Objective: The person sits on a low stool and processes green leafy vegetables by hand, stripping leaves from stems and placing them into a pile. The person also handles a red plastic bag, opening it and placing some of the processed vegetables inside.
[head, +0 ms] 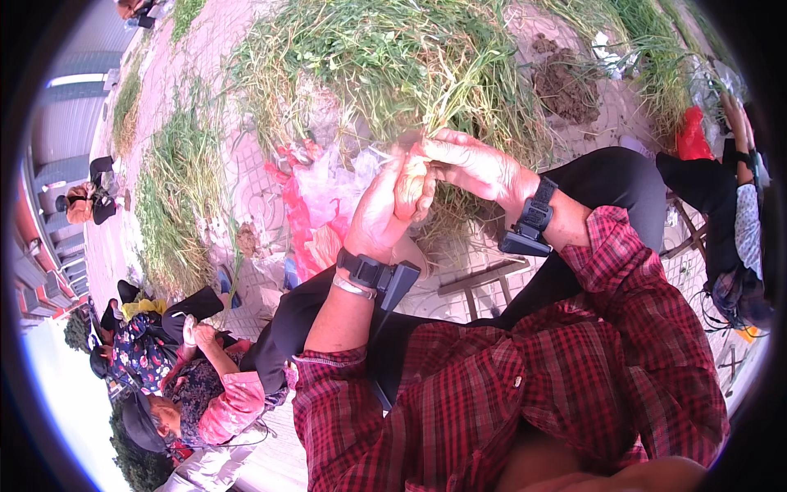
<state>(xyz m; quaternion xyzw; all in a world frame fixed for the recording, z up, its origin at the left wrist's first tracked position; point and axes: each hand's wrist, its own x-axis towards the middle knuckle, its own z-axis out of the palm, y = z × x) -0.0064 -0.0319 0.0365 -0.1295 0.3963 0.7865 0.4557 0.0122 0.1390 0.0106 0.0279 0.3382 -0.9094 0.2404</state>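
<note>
Both of my hands meet in front of me, over the near edge of a large heap of green plants (381,55). My left hand (393,184) is curled, its fingers folded round something small and pale that mostly hides in the palm. My right hand (479,161) touches it from the right, thumb and forefinger pinched together at the top of the left hand; thin pale stems show there, but whether they are gripped or lie behind is unclear. Beneath my left hand lie translucent white and red plastic bags (326,197).
More cut plants (178,209) lie in a row on the left of the paving. A clod of brown soil (565,86) sits right of the heap. A low stool or frame (486,277) stands between my knees. Other people sit close by on the left and right.
</note>
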